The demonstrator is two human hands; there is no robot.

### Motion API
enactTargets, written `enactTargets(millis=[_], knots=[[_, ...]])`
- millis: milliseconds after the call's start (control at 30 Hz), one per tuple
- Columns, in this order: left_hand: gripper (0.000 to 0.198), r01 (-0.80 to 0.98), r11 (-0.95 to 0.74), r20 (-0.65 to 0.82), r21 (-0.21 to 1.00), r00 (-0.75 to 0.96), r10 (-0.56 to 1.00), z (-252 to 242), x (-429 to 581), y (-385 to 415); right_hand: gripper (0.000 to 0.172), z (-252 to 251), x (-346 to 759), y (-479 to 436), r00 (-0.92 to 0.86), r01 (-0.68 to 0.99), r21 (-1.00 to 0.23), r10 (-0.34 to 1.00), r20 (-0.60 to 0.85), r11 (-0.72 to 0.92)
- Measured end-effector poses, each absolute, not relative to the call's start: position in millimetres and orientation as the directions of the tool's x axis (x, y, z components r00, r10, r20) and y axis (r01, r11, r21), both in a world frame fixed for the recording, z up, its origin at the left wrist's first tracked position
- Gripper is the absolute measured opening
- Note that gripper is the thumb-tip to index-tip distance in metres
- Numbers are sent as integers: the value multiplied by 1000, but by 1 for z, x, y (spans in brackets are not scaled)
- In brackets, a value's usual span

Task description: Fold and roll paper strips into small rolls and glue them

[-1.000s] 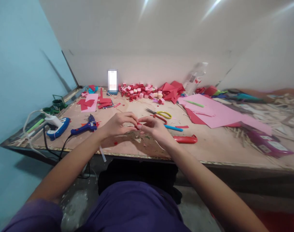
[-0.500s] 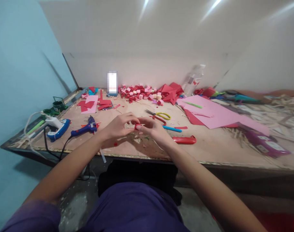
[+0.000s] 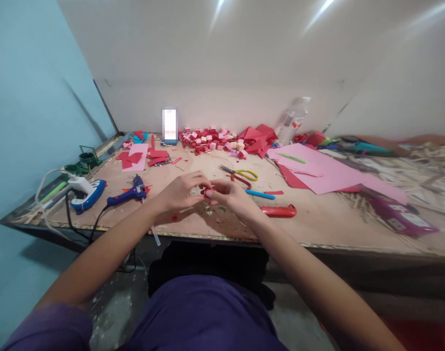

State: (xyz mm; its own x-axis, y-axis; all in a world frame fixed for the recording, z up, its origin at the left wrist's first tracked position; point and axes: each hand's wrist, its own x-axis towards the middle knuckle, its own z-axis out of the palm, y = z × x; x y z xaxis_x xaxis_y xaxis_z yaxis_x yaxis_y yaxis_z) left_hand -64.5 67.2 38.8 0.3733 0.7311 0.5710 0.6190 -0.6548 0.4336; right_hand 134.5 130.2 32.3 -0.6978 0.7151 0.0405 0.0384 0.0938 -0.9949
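Between my fingertips is a small red paper piece (image 3: 206,192), folded, partly hidden by the fingers. My left hand (image 3: 183,193) pinches it from the left, thumb and forefinger meeting at its edge. From the other side my right hand (image 3: 227,196) grips it with thumb and fingers. Both hands are a little above the table's front part. Just beyond my right hand lie scissors (image 3: 244,175) with yellow and red handles. A blue pen-like stick (image 3: 259,194) and a red-handled cutter (image 3: 280,211) are to its right. A blue glue gun (image 3: 127,196) rests left of my left hand.
A heap of small red and pink paper cubes (image 3: 211,141) lies at the back, beside an upright phone (image 3: 170,127). Pink sheets (image 3: 328,170) and a plastic bottle (image 3: 294,119) are on the right. A blue power strip (image 3: 90,196) with cables sits at the left edge.
The red paper piece has turned slightly between my fingertips and shows a darker side with a pale edge. Both hands stay almost in place.
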Motion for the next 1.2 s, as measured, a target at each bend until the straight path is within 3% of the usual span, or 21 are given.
enactTargets(millis=[1200], knots=[[10,596,-672,574,439,389,720,38,-64,65,31,34,137,130,-743,47,-991,667,49,125]])
